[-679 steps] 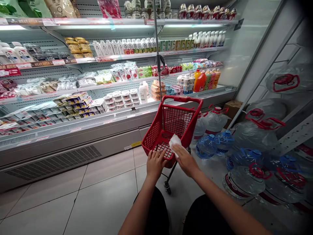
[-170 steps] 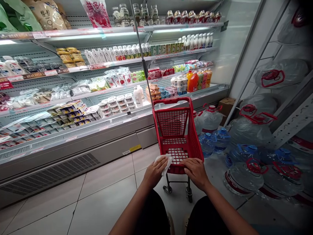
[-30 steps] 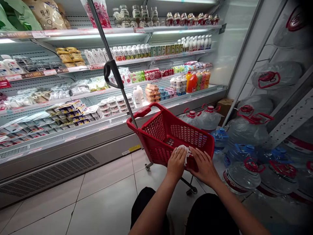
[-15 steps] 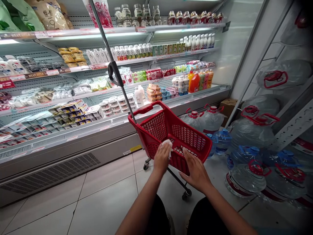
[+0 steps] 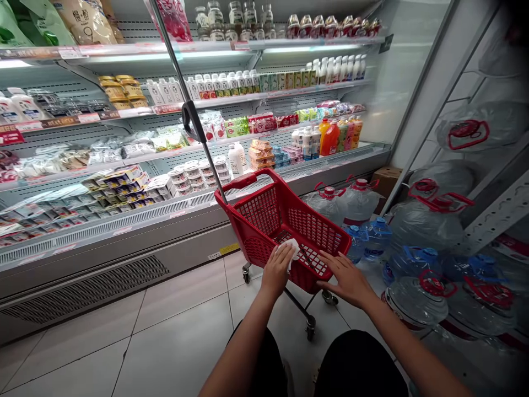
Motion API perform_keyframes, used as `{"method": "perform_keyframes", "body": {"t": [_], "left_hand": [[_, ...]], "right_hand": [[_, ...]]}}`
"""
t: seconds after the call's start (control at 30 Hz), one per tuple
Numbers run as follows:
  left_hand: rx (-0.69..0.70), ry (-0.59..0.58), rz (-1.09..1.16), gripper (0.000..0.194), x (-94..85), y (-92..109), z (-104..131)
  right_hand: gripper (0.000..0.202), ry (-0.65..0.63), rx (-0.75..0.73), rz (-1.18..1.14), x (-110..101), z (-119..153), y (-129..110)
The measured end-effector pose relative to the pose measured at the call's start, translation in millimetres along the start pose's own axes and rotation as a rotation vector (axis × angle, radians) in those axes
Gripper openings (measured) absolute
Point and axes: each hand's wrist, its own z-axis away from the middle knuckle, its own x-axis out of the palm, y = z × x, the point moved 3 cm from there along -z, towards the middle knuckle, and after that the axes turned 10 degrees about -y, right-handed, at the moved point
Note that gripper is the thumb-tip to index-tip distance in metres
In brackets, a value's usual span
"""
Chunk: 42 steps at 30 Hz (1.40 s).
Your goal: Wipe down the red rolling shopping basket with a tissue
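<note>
A red plastic basket cart on dark casters stands in front of me, with a grey metal pole and black handle rising from its left end. My left hand holds a white tissue at the near rim of the basket; the fingers lie over the tissue. At the basket's right end, my right hand has its fingers stretched out near the rim, with the thumb apart and nothing in it. Whether the right fingertips touch the rim is hard to tell.
A refrigerated shelf unit with bottles, cups and packets runs behind the cart. Large water bottles stand on the floor at right beside a metal rack. A cardboard box sits in the back corner.
The basket's right end has swung toward me and left, and its casters have turned. My left hand has moved slightly right with the tissue; my right hand has moved right.
</note>
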Motion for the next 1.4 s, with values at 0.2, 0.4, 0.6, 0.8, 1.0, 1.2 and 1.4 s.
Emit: {"method": "perform_keyframes", "body": {"t": [0.2, 0.4, 0.6, 0.8, 1.0, 1.2, 1.4], "left_hand": [[-0.101, 0.038, 0.017, 0.070, 4.9, 5, 1], [0.021, 0.021, 0.047, 0.061, 12.3, 49, 35], [-0.027, -0.009, -0.002, 0.070, -9.1, 25, 57], [-0.215, 0.038, -0.077, 0.085, -2.2, 10, 60], [-0.173, 0.080, -0.054, 0.082, 18.5, 33, 47], [-0.111, 0.066, -0.056, 0.071, 2.4, 19, 71], [-0.222, 0.162, -0.081, 0.066, -18.2, -23, 110]], "right_hand": [[0.065, 0.089, 0.095, 0.045, 11, -12, -26], [0.061, 0.190, 0.099, 0.038, 20, -21, -64], [0.070, 0.134, -0.099, 0.055, 3, -25, -44], [0.064, 0.172, -0.042, 0.093, 10, -28, -31], [0.081, 0.207, -0.049, 0.034, 20, -24, -89], [0.080, 0.096, -0.203, -0.036, -2, -18, -104], [0.062, 0.095, -0.270, 0.038, -18, -50, -83]]}}
